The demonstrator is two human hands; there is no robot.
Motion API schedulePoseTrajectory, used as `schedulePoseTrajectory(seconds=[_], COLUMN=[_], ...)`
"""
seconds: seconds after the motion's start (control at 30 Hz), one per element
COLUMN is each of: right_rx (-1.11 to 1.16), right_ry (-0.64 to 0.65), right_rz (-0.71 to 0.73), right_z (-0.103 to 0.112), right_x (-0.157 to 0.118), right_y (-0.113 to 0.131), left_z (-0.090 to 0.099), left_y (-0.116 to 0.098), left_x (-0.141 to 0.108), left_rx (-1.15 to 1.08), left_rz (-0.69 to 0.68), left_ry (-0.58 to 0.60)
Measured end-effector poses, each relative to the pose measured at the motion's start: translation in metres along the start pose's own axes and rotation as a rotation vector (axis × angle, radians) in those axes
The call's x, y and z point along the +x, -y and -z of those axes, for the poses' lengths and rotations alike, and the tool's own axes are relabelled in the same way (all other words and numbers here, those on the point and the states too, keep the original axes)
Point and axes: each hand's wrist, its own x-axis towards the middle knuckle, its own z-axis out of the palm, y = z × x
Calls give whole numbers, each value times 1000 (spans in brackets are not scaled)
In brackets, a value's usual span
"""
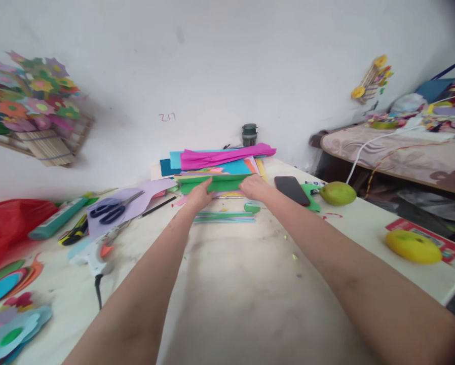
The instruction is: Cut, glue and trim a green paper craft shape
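Both arms reach to the back of the table. My left hand (200, 194) has its thumb and fingers closed at the left part of a green paper sheet (226, 183). At the sheet's right end, my right hand (255, 187) is curled shut on its edge. The sheet stretches between them, over other coloured paper. Just in front lie thin green and blue paper strips (223, 218) and a small green paper scrap (252, 208). Behind the sheet is a pile of paper topped by a folded magenta sheet (227, 156).
On the left are scissors (115, 207) on lilac paper, a yellow-black cutter (74, 230), a glue gun (94, 257) and paper flowers (14, 332). To the right lie a phone (291, 190), a green mango (338, 193) and a yellow mango (413, 246). A dark container (249, 135) stands by the wall.
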Motion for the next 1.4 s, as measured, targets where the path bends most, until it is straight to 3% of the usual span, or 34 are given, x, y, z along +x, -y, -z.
schedulePoseTrajectory(seconds=[0.33,0.63,0.97,1.23,1.4], right_rx=[74,366,255,360,253], right_ry=[-9,-95,152,207,265], right_rz=[-14,-248,24,-12,-70], right_z=[0,7,15,19,16], right_x=[0,15,-3,-10,-17], right_y=[-6,-26,-22,-28,-37], left_z=[3,-2,-10,-13,-15], left_y=[-2,-16,-22,-18,-16], left_x=[-2,-3,0,-2,-2], left_rx=[-14,261,436,456,456], left_rz=[-9,-175,-265,-273,-286], left_ry=[8,-87,-88,-96,-125])
